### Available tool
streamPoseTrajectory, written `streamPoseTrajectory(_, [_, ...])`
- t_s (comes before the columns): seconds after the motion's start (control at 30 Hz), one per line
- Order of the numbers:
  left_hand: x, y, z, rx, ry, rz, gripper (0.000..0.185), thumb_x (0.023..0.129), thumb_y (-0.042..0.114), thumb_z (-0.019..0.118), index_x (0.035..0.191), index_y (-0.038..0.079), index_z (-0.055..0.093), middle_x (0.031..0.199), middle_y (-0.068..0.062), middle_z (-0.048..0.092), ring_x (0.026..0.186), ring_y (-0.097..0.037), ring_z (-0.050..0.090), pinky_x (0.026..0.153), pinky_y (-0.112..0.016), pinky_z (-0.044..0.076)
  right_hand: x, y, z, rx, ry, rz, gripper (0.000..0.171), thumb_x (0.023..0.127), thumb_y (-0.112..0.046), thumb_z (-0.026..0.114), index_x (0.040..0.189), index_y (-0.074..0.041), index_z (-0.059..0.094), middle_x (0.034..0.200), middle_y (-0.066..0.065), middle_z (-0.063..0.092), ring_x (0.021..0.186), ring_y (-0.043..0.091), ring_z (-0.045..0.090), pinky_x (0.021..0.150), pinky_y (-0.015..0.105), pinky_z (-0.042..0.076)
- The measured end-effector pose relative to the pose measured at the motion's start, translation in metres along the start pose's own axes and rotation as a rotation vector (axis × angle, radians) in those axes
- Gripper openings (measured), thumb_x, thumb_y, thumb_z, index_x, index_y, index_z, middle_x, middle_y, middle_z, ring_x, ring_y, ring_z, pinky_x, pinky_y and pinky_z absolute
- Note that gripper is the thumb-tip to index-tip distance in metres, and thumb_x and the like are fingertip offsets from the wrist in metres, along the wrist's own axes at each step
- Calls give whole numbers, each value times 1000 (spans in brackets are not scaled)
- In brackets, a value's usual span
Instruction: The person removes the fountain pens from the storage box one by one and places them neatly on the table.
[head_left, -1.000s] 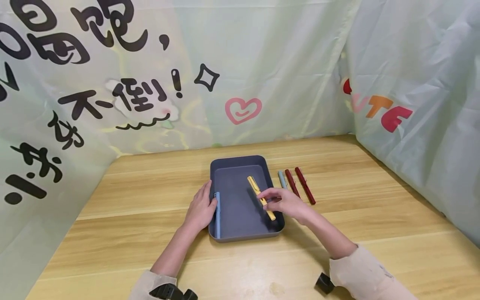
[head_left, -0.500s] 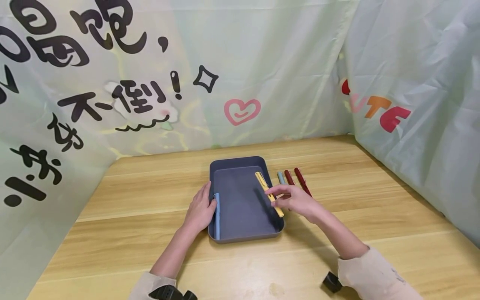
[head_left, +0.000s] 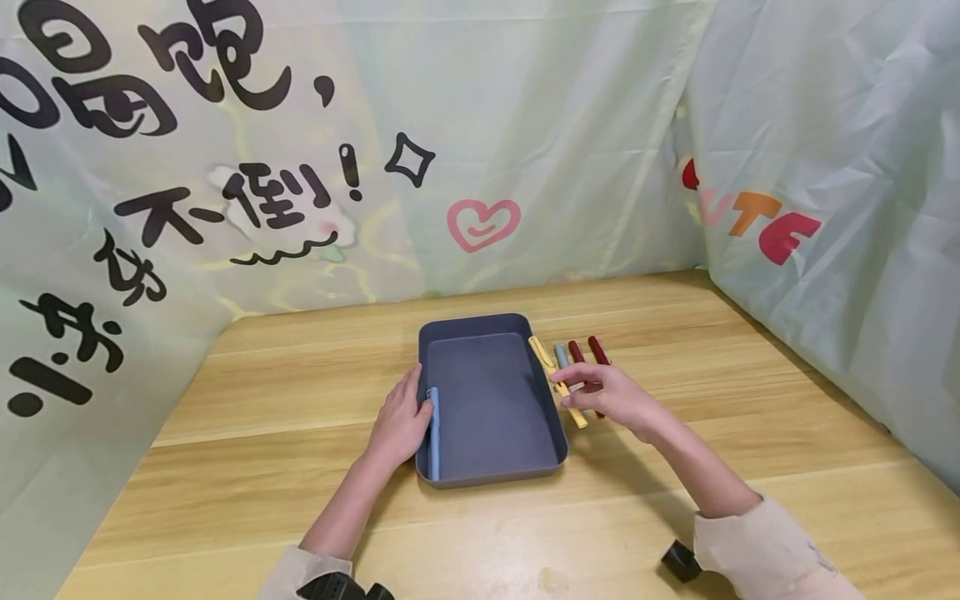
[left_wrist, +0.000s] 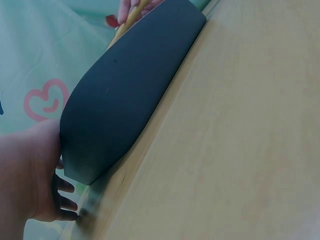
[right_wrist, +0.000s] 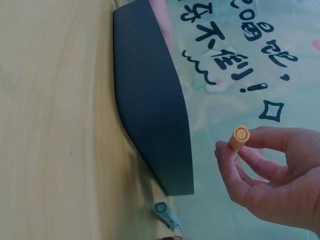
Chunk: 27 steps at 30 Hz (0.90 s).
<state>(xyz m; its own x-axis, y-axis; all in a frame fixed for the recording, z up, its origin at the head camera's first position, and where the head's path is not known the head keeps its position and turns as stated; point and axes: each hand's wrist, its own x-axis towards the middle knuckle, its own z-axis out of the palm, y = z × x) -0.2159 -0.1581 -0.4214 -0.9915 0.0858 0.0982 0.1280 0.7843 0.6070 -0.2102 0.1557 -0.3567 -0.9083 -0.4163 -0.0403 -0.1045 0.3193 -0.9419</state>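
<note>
Right now the right hand (head_left: 611, 400) pinches a yellow pen (head_left: 557, 382) between thumb and fingertips, just right of centre in the head view, holding it beside the right wall of the dark tray (head_left: 480, 325). Further right on the table (head_left: 300, 517), a grey-blue pen (head_left: 559, 353) and two red pens (head_left: 597, 350) lie side by side. The left hand (head_left: 401, 421) rests with straight fingers against the tray's left wall, its thumb touching a blue pen (head_left: 433, 446) lying along that wall.

Red pens (head_left: 592, 367) partly behind right hand (head_left: 607, 398)
</note>
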Motion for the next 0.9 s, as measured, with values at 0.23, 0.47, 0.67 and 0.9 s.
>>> streamPoseTrajectory(0.23, [0, 0, 0, 2, 5, 12, 60, 95, 21, 43, 147, 6, 16, 147, -18, 22, 131, -37, 22, 102, -54, 22, -4, 4, -9, -23, 33, -14, 37, 86, -6, 62, 119, 7, 55, 117, 21, 55, 90, 20, 58, 75, 36, 48])
streamPoseTrajectory(0.47, [0, -1, 1, 9, 6, 21, 60, 95, 20, 42, 147, 6, 16, 147, -18, 22, 131, -38, 22, 102, -54, 21, -10, 9, -20, -42, 64, -15, 37, 86, -6, 61, 119, 7, 54, 116, 24, 55, 89, 20, 58, 75, 32, 48])
streamPoseTrajectory(0.67, [0, 0, 0, 7, 5, 20, 60, 95, 20, 42, 147, 6, 15, 147, -19, 22, 131, -38, 22, 102, -54, 21, -14, 13, -31, -54, 92, 14, 39, 87, -7, 60, 122, 7, 52, 120, 26, 52, 95, 23, 57, 75, 34, 48])
streamPoseTrajectory(0.9, [-1, 1, 0, -3, 3, 16, 60, 96, 21, 42, 147, 6, 16, 147, -19, 22, 131, -38, 22, 102, -55, 21, -16, 15, -43, -66, 104, -3, 41, 88, -7, 59, 125, 9, 49, 122, 28, 49, 98, 25, 56, 78, 32, 47])
